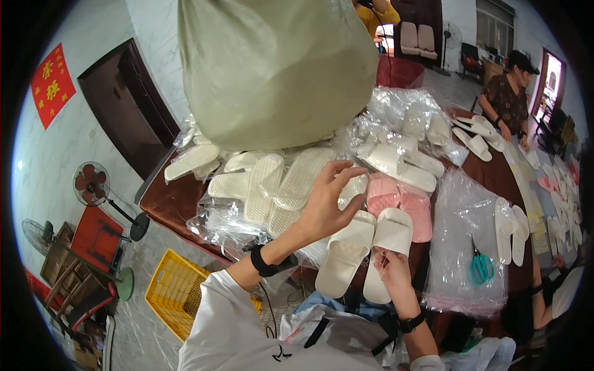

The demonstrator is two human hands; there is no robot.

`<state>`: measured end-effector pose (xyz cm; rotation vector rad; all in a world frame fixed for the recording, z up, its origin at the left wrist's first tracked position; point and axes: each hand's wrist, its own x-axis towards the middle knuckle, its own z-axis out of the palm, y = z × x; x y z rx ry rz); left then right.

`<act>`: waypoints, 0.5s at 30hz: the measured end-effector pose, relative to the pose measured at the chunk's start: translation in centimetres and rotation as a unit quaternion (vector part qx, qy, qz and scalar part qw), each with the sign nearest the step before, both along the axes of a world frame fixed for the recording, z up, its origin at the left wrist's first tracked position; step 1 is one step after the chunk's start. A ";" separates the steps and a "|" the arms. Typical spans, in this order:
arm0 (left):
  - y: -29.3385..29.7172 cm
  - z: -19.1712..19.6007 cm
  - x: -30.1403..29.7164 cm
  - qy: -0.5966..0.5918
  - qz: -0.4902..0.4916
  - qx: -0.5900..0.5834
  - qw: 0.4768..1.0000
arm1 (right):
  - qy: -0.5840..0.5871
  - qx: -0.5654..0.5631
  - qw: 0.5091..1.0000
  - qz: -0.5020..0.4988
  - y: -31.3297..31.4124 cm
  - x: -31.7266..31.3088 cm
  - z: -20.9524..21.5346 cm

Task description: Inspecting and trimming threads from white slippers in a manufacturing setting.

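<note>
A pair of white slippers lies close in front of me: the left slipper [337, 272] and the right slipper [393, 232], toes pointing away. My right hand [393, 271] is at the right slipper, fingers drawn together at the edge of its strap. Raised above the pile, my left hand [329, 204] is open with curved fingers apart and nothing in it. Beneath and beyond it lie several white slippers [263, 188] with textured soles. A pink pair of slippers [414, 213] sits just past the white pair, next to a plastic-wrapped white pair [399, 167].
A large pale green sack [278, 74] stands on the far side of the table. At right are a stack of clear plastic bags [461, 247] and teal-handled scissors [481, 267]. A yellow crate [176, 287] sits on the floor at left. Another person [510, 96] works at the far right.
</note>
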<state>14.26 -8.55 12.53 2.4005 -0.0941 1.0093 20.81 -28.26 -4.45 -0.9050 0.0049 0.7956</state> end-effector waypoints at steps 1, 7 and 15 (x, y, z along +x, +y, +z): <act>0.0 0.4 0.1 -0.006 0.002 0.008 1.000 | 0.007 0.000 1.000 0.005 -0.1 0.0 0.4; 5.7 4.1 0.0 -0.153 0.233 0.134 0.951 | 0.011 0.016 1.000 0.006 -0.1 0.1 0.0; 17.9 9.2 4.1 -0.070 0.314 -0.033 0.946 | 0.001 0.024 1.000 0.005 -0.1 -0.5 0.1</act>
